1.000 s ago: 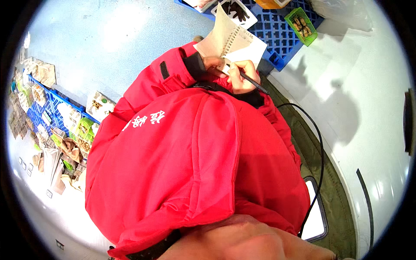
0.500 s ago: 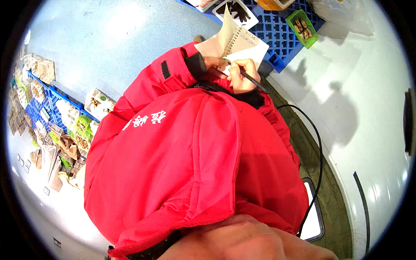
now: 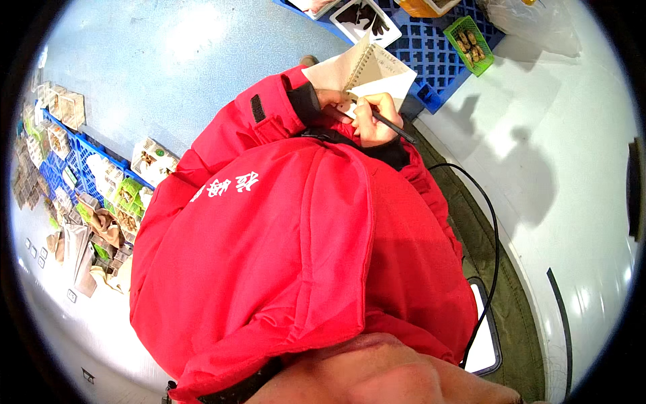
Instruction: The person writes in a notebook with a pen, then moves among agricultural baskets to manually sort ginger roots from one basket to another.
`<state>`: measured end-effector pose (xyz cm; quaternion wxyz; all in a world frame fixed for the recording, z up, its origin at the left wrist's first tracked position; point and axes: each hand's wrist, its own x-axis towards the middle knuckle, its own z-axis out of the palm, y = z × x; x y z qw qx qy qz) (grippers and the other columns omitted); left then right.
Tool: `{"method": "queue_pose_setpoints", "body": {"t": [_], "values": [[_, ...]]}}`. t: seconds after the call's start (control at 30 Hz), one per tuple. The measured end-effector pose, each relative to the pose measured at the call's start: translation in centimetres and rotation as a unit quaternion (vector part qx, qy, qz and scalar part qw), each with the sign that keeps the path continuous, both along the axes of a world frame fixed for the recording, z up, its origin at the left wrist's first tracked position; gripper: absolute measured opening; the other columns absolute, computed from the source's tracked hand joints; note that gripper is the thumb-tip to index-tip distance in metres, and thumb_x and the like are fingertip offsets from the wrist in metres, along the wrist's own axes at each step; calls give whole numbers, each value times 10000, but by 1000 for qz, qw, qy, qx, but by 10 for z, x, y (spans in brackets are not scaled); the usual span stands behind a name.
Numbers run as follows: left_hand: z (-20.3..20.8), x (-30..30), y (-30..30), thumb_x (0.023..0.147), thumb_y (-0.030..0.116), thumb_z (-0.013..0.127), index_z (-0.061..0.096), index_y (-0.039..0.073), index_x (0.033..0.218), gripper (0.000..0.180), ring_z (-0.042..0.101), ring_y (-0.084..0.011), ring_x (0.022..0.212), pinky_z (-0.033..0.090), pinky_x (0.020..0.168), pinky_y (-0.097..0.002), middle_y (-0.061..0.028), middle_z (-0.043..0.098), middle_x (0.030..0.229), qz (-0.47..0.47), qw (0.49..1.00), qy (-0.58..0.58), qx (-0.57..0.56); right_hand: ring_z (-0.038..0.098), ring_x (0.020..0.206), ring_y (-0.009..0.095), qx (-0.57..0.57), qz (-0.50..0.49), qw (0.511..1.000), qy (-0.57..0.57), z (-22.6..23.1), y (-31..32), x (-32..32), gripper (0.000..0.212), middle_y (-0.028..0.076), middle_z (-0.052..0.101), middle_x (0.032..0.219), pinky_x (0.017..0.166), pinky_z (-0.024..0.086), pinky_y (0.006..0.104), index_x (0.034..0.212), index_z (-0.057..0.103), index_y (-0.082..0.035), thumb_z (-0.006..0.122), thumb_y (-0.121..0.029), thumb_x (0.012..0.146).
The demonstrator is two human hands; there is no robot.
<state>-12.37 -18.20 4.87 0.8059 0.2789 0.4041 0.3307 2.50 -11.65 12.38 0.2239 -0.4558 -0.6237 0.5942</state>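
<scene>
A spiral-bound notebook lies open at the upper middle, with handwriting on its far page and a loose leaf lifted along the wire binding. My left hand is closed on its near edge, the fingers partly hidden under the paper. Against the near page, my right hand grips a black pen whose back end points to the lower right. The pen's tip is hard to see between the hands.
Beyond the notebook, a blue plastic pallet bears a white tray of dark items and a green basket of brownish pieces. Crates with goods line the left. A black cable hangs at my right side.
The notebook's lifted leaf has dropped lower and no longer stands as tall. Both hands stay almost where they were, the right still with the pen.
</scene>
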Motion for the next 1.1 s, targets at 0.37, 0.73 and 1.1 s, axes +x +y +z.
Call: {"method": "queue_pose_setpoints", "body": {"t": [0.37,0.73,1.1], "values": [[31,1,19,899,168,427,428,18,1218,352,575,-195,959,483,827,-276,-88,525,1105,71,950,-68,-298,477,435,71,1,-16,1000,-7,-7,-2,3,110,69,544,603,398,391,191,821,467,-7,537,-92,831],[4,-3,2,789,-99,517,433,-21,1175,403,560,-189,994,482,856,-291,-85,509,1130,-41,994,75,61,485,442,69,-2,-18,1000,21,-6,0,1,91,65,545,611,399,394,186,818,471,-7,536,-71,828],[21,-7,3,739,-140,564,440,-11,1163,460,556,-197,1010,471,865,-290,-79,519,1103,-18,999,35,33,494,447,74,9,-14,1000,1,-7,0,-1,105,70,548,613,400,399,193,820,469,-3,545,-75,823]]}}
